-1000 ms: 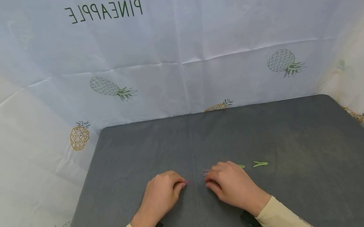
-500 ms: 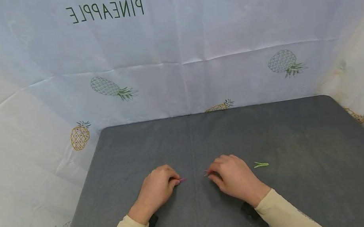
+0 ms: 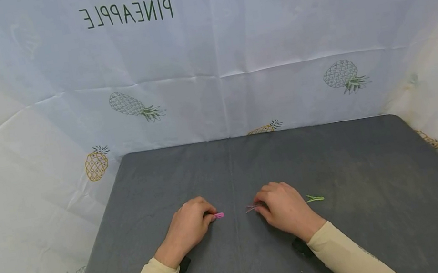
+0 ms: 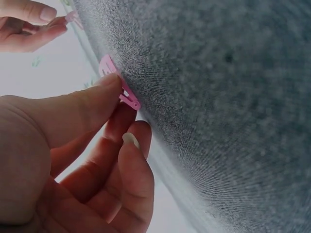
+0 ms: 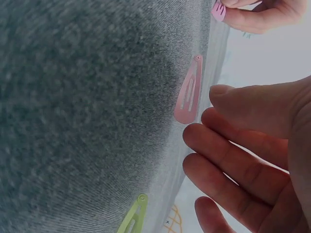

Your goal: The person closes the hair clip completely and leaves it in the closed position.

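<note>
My left hand (image 3: 188,226) pinches a bright pink snap hair clip (image 4: 129,98) between thumb and index finger, just above the table's surface. In the head view its rounded end (image 3: 219,215) pokes out past the fingertips. A paler pink hair clip (image 5: 189,92) lies on the grey cloth, its tip (image 3: 250,208) showing left of my right hand (image 3: 284,207). That hand's thumb and fingers are parted beside the clip, holding nothing. To the right of this hand lies a green hair clip (image 3: 315,198); the right wrist view has a green clip (image 5: 133,216) at its lower edge.
Dark grey cloth covers the table (image 3: 369,227), which has rounded far corners. A white curtain (image 3: 186,45) with pineapple prints hangs behind it and along both sides. Black wrist cameras (image 3: 302,247) sit under both wrists.
My left hand has drawn slightly left and away with the bright pink clip, now showing its broad end. My right hand has shifted slightly right, covering a second green clip seen earlier.
</note>
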`<act>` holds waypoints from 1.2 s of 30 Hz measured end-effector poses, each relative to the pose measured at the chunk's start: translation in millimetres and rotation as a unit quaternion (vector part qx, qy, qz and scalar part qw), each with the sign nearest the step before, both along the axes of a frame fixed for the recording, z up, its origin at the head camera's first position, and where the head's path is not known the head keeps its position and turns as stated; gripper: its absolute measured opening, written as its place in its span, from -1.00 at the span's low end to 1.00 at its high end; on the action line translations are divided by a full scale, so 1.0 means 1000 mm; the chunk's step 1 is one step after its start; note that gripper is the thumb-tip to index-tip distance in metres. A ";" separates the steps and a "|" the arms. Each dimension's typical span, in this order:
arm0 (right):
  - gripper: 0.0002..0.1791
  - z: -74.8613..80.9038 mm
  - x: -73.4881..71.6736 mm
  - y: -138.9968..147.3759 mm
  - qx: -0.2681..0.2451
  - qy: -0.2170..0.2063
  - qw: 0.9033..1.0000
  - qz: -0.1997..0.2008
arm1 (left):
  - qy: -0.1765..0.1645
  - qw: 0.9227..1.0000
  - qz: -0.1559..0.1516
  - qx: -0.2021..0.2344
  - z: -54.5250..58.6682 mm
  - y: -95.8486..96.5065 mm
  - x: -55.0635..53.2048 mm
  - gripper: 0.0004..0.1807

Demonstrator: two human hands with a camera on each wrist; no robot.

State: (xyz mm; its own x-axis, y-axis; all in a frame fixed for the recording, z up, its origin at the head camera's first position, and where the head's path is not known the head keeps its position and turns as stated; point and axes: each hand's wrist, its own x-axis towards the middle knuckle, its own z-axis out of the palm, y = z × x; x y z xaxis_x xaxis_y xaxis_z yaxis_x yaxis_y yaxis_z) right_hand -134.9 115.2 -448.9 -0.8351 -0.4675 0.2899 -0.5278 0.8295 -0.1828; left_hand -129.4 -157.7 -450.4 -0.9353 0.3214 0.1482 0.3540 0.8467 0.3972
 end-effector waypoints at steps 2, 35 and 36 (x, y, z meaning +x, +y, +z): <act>-0.88 -0.001 -0.001 0.000 0.001 -0.003 1.000 -0.001 | 0.000 1.000 0.002 -0.001 0.000 0.000 0.000 -0.92; -0.84 -0.004 0.002 -0.002 0.017 0.033 0.999 0.010 | 0.038 0.999 -0.038 0.000 0.019 0.033 0.041 -0.72; -0.84 -0.003 0.004 -0.002 0.015 0.038 0.999 0.013 | 0.038 0.998 -0.041 0.003 0.019 0.035 0.043 -0.71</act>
